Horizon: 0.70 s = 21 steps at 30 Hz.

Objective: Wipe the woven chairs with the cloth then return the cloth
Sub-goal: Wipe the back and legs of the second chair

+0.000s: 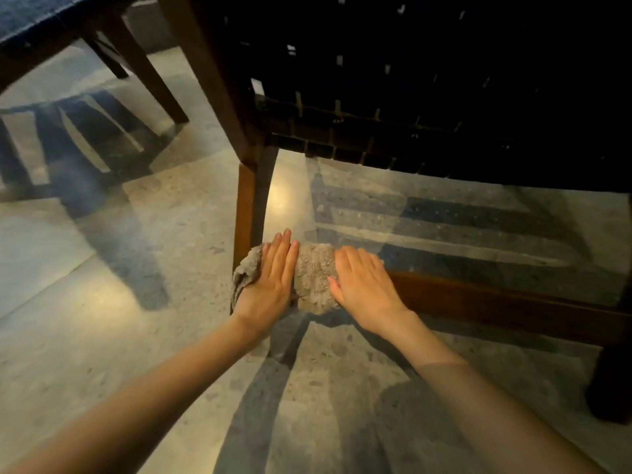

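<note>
Two hands (pixel 270 278) (pixel 362 282), one cloth (pixel 313 275)

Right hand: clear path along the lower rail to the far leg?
Probably yes. The right hand presses the cloth on the lower rail; the rail runs bare to the far leg.

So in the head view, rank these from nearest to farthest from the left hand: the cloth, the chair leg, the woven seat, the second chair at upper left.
1. cloth, under the left hand
2. chair leg, just beyond the fingertips
3. woven seat, above and right
4. second chair, upper left
</note>
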Motion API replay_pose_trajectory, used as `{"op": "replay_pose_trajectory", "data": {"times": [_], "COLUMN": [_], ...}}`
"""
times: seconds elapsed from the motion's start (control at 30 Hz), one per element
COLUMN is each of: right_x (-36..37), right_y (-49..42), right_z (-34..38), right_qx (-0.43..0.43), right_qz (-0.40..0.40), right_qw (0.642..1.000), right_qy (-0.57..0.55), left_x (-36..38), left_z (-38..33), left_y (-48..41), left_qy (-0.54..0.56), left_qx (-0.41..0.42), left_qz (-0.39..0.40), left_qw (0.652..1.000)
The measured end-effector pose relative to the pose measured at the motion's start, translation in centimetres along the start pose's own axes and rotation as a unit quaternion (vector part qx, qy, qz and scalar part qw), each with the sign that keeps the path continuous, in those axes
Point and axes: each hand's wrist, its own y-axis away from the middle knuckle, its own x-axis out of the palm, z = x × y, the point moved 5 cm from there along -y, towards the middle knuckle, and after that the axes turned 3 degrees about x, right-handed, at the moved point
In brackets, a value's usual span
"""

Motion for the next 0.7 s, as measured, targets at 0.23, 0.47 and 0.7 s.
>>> {"op": "replay_pose_trajectory", "data": {"times": [0.23,0.47,0.7], "right_x": [-1.0,-1.7,-2.7], "right_y": [3.2,8.4,15.1], "right_z": [-5.4,-13.9,-24.2], "right_qx": [0.04,0.123,0.21], "right_qz": [0.005,-0.042,0.003], "right_qw": [0.999,0.991,0.977], "right_qy": [0.001,0.026,0.031], "left_x": [-1.2,-4.3,-7.2], "left_z": [-4.7,-14.4,-25.8], "left_y": [-3.2,-7.6,-10.4], "left_qy": [0.085,0.13,0.153], "left_qx": [0.101,0.119,0.184], "left_qz": [0.107,0.195,0.105], "left_qw": [0.985,0.965,0.965]}}
